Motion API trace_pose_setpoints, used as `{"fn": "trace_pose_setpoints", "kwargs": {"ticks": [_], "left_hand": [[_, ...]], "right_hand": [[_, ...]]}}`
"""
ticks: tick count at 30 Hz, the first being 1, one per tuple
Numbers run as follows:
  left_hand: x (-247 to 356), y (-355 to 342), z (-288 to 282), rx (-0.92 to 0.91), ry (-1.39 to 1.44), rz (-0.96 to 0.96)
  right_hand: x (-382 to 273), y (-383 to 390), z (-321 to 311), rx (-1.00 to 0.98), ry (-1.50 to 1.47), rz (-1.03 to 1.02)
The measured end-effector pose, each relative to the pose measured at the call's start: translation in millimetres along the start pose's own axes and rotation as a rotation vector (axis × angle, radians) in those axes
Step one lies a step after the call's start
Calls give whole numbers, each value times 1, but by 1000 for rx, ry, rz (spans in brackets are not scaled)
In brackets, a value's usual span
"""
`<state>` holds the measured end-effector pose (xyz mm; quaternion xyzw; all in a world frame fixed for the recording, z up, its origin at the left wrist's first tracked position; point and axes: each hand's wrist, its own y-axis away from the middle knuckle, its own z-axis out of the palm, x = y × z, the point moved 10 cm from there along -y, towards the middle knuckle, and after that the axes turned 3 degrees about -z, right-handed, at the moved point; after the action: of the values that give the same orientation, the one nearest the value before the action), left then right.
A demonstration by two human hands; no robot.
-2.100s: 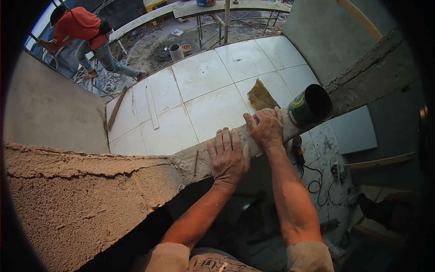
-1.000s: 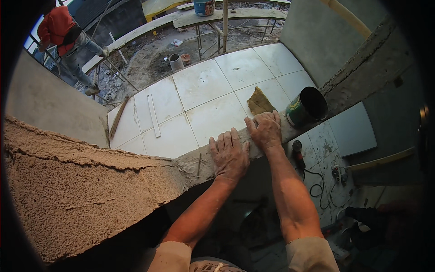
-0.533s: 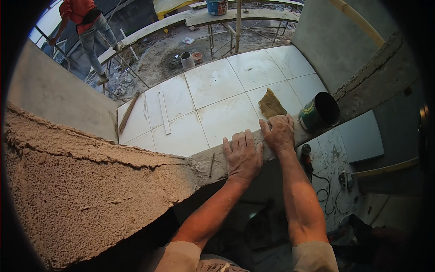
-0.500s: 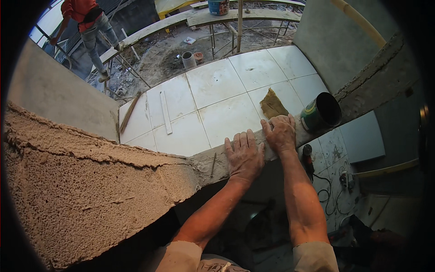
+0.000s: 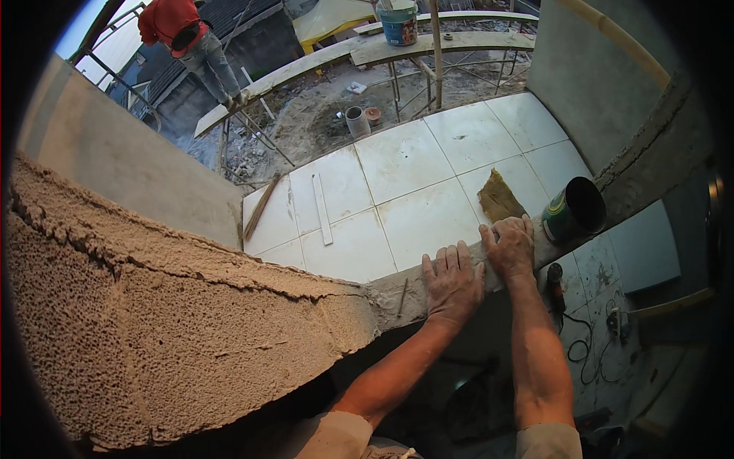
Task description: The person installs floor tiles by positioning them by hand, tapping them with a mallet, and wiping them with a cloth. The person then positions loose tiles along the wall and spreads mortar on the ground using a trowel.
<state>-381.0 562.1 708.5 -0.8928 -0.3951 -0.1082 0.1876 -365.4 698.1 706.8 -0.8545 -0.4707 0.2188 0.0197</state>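
My left hand point(image 5: 454, 284) lies palm down on the rough concrete ledge point(image 5: 384, 289), its fingers stretched forward and nothing in it. A thin nail-like piece point(image 5: 402, 297) rests on the ledge to its left. My right hand point(image 5: 511, 246) leans on the same ledge, thumb apart and fingers bent over the surface, holding nothing visible. Just beyond its fingertips, a ragged brown flat piece point(image 5: 501, 199) lies on white tiles point(image 5: 409, 218). Right of that hand, a dark green open can point(image 5: 562, 217) stands on the ledge.
A white strip point(image 5: 322, 209) and a wooden stick bundle point(image 5: 262, 206) lie on the tiles. Rough block wall point(image 5: 183, 321) fills the left. Below right sits a corded power tool point(image 5: 556, 287). Outside, a person in red point(image 5: 183, 38) stands on plank scaffolding point(image 5: 306, 76); a blue bucket point(image 5: 399, 27) rests farther along.
The view has shifted, so the scene sits farther right and lower. My hands keep their places on the ledge. The person outside has brought both feet together on the plank.
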Motion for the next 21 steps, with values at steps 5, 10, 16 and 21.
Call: {"fn": "trace_pose_setpoints", "kwargs": {"ticks": [5, 10, 16, 21], "left_hand": [[-3, -2, -1, -10, -36, -7], [1, 0, 5, -20, -41, -4], [-2, 1, 5, -24, -45, -11], [-4, 0, 6, -47, -102, -8]], "right_hand": [[-5, 0, 0, -15, -11, 9], [3, 3, -1, -33, 6, 29], [-3, 3, 0, -51, 22, 18], [-2, 3, 5, -58, -11, 21]]}}
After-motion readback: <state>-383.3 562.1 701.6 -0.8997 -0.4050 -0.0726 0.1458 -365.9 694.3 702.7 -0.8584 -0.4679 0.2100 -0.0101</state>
